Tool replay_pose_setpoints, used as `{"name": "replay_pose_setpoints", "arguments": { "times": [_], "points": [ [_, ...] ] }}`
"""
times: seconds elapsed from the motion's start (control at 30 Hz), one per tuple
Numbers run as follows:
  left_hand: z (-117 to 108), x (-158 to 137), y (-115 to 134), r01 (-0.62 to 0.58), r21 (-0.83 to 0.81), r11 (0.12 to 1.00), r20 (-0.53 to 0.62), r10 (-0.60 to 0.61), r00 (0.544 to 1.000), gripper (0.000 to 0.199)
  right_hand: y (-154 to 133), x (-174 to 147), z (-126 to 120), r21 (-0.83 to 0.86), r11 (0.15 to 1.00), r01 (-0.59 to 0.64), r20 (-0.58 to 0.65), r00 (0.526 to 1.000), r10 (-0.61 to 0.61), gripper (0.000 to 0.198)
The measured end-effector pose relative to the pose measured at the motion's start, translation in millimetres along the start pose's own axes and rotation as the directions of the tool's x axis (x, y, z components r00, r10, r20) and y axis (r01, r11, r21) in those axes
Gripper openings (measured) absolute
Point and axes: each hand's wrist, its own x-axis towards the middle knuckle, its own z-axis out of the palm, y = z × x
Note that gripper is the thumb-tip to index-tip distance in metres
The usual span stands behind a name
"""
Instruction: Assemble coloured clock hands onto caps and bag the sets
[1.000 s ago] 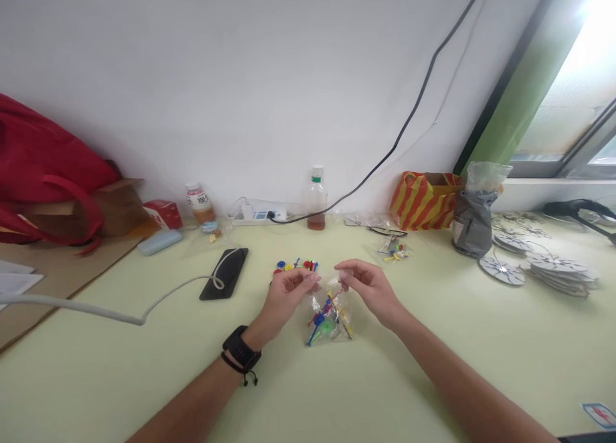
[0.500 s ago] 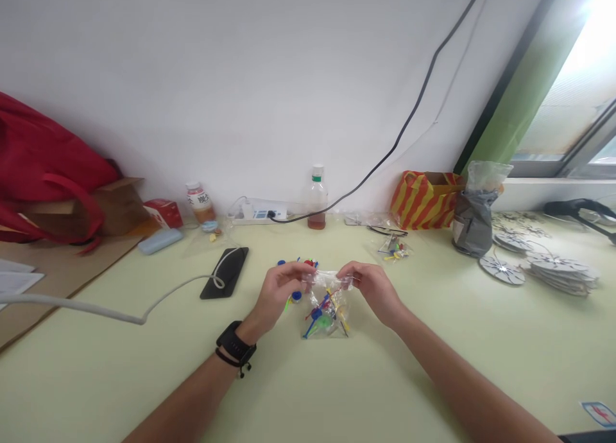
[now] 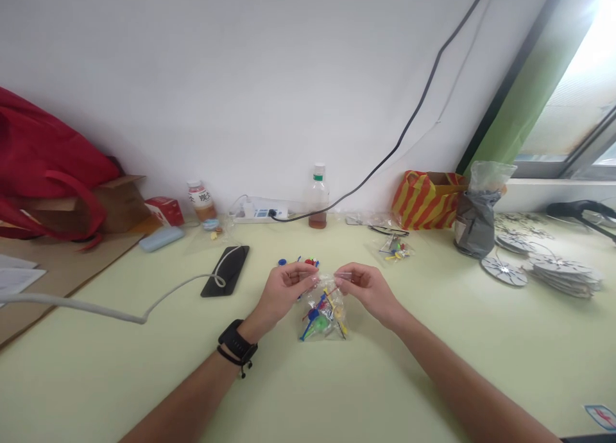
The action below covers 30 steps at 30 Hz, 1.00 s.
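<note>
A clear plastic bag (image 3: 323, 318) hangs between my hands with its top edge uppermost, and small blue, green, yellow and red plastic parts show through it. My left hand (image 3: 283, 292) pinches the left end of the top edge between thumb and fingers. At the right end, my right hand (image 3: 368, 290) pinches the same edge. Behind my left hand lie loose small parts, among them a blue round piece (image 3: 282, 262) and a red one (image 3: 310, 261); my fingers partly cover them.
A black phone (image 3: 225, 271) with a grey cable lies left. Another bag of small parts (image 3: 397, 249) sits back right. Along the wall stand a bottle (image 3: 317, 199), a power strip (image 3: 262, 210) and a striped paper bag (image 3: 426, 199). Several round discs (image 3: 503, 271) lie far right.
My fingers have closed in along the bag's top edge, and the right hand has shifted slightly left. The bag's lower part hangs a little further left.
</note>
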Motion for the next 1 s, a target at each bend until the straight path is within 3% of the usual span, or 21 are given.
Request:
{"name": "replay_pose_setpoints", "arguments": {
  "times": [0.2, 0.5, 0.8, 1.0],
  "points": [
    [-7, 5, -5, -0.058, 0.084, 0.995, 0.054, 0.053, 0.997, 0.026, -3, -1, 3, -0.005, 1.000, -0.013, -0.052, 0.999, 0.013, 0.031],
    [-16, 5, -3, -0.018, 0.035, 0.999, 0.077, 0.015, 0.997, 0.022, 7, 0, 1, 0.246, 0.964, -0.105, -0.077, 0.989, 0.128, 0.019],
    [-12, 3, -5, -0.086, 0.117, 0.989, 0.077, 0.077, 0.994, 0.041, 0, -1, 4, 0.046, 0.998, -0.039, -0.120, 0.992, 0.044, 0.033],
    [-17, 6, -5, -0.117, 0.199, 0.973, 0.087, 0.102, 0.991, 0.026, 5, 0, 1, 0.058, 0.997, -0.050, -0.113, 0.992, 0.057, 0.027]
  ]
}}
